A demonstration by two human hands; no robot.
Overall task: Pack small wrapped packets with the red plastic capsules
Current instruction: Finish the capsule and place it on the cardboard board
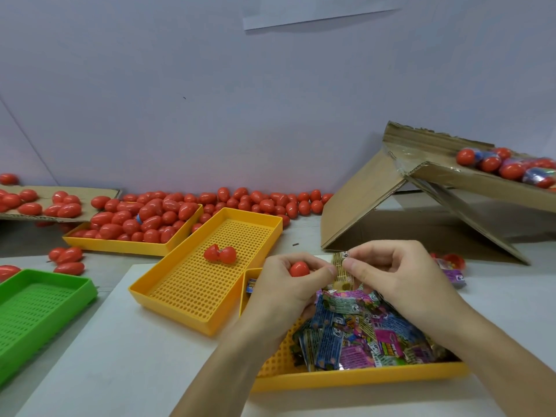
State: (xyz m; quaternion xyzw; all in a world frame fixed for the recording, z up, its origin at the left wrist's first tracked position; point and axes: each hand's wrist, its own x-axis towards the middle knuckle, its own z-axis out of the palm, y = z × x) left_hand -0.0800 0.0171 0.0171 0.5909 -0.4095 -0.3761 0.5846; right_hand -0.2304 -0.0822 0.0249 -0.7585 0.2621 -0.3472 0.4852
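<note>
The left hand (pixel 288 279) curls around a red capsule (pixel 299 269), and the right hand (pixel 388 266) pinches a wrapped packet (pixel 341 267) just beside it, above the yellow tray (pixel 361 379) of packets. I think the packet should be folded small first, so the capsule can close completely.

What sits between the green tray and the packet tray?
In the head view, a yellow tray lies between the green tray and the packet tray. It holds only an opened red capsule.
</note>
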